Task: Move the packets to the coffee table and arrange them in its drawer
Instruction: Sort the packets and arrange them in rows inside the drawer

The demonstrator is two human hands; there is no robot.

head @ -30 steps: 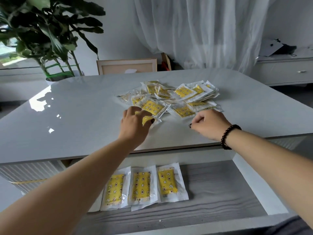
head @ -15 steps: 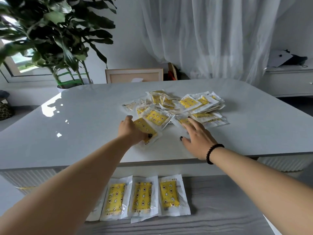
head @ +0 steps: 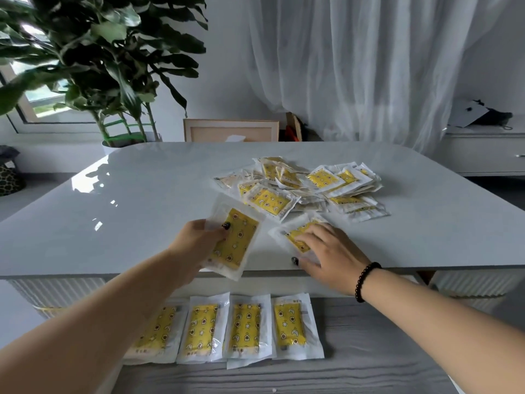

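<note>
From the head view, my left hand (head: 199,240) grips one packet (head: 234,237) by its left edge, thumb curled over the clear wrapper and the other fingers underneath, so the packet is lifted and tilted above the near edge of the coffee table (head: 142,200). Its lower end hangs past the table's front lip.

My right hand (head: 326,251) lies flat, fingers spread and fairly straight, pressing on a second packet (head: 295,234) that rests on the tabletop close to the front edge. The fingers cover its right half; I think the thumb rests on the bare table beside it, though the blur there makes that hard to judge. A black bead bracelet (head: 365,280) circles that wrist.

Behind both hands, the pile of packets (head: 312,186) sits on the right-centre of the tabletop, loosely heaped and overlapping, some face up showing yellow, some turned over.

Below the table's front edge the drawer (head: 369,351) stands open, its grey wood-grain floor showing. Four packets (head: 244,325) lie in a row along its back, face up, side by side and slightly overlapping; my left forearm hides part of the leftmost one.

Beyond the table stand a leafy potted plant (head: 108,66) at the left, a wooden frame (head: 230,130), a white sheer curtain (head: 369,66) and a low white cabinet (head: 483,149) at the right.
</note>
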